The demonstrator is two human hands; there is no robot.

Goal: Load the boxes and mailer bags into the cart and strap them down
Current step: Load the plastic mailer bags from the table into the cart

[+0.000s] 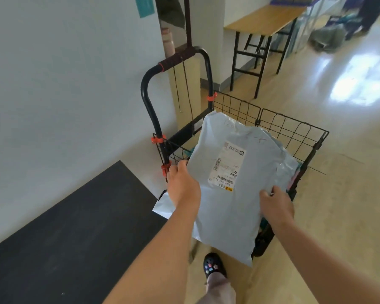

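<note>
Mailer bag (228, 216), centre frame, held over cart (294, 132); left hand (182, 183) grips its left edge, right hand (274, 202) its right edge.

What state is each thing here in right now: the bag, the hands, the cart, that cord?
Top mailer bag: held over the cart, label up.
Left hand: grips the bag's left edge.
Right hand: grips its right edge.
Cart: wire sides up, handle upright, bags inside.
Lower bag: lying crumpled in the cart.
Cord: hangs loose from the handle, strapping nothing.
</note>
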